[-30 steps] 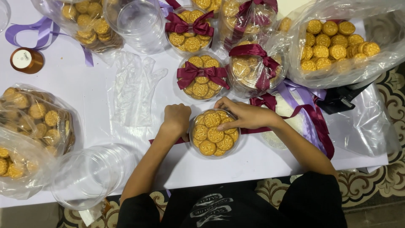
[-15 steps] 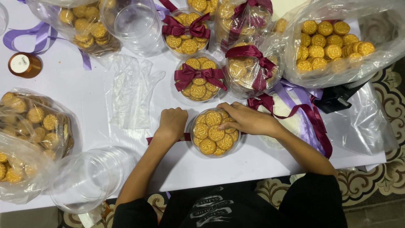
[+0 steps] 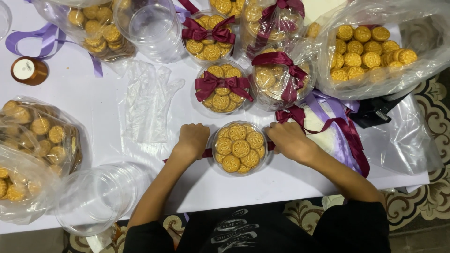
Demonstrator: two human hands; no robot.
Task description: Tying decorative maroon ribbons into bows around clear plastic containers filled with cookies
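Overhead view of ribbon-tying at a white bench, read from the lower edge of the frame upward.

Lower centre: left hand and right hand, knuckles up, set against opposite sides of a round clear tub of biscuits. Each grip curled closed, apparently pinching an end of the maroon ribbon passing beneath the tub; fingertips hidden under the hands, so the pinch itself not confirmed.

Step in hand, by judgement: ribbon laid under the tub, ends gathered at either side, no bow yet on the lid. For the next move: both ends lifted evenly over the lid, tub kept centred, tension equal on the two sides.

Lower left: empty clear tub on its side. Left edge: clear bags of biscuits, loosely bunched.

Centre left, just above the left hand: clear plastic gloves, flat on the bench.

Right of the right hand: loose maroon and lilac ribbons trailing to the bench edge, beside a black object under clear film.

Centre, just above the worked tub: finished tub with maroon bow; two more bowed tubs beyond it.

Upper right: large clear bag of biscuits. Upper left: brown ribbon spool with round white label, lilac ribbon, second empty tub.
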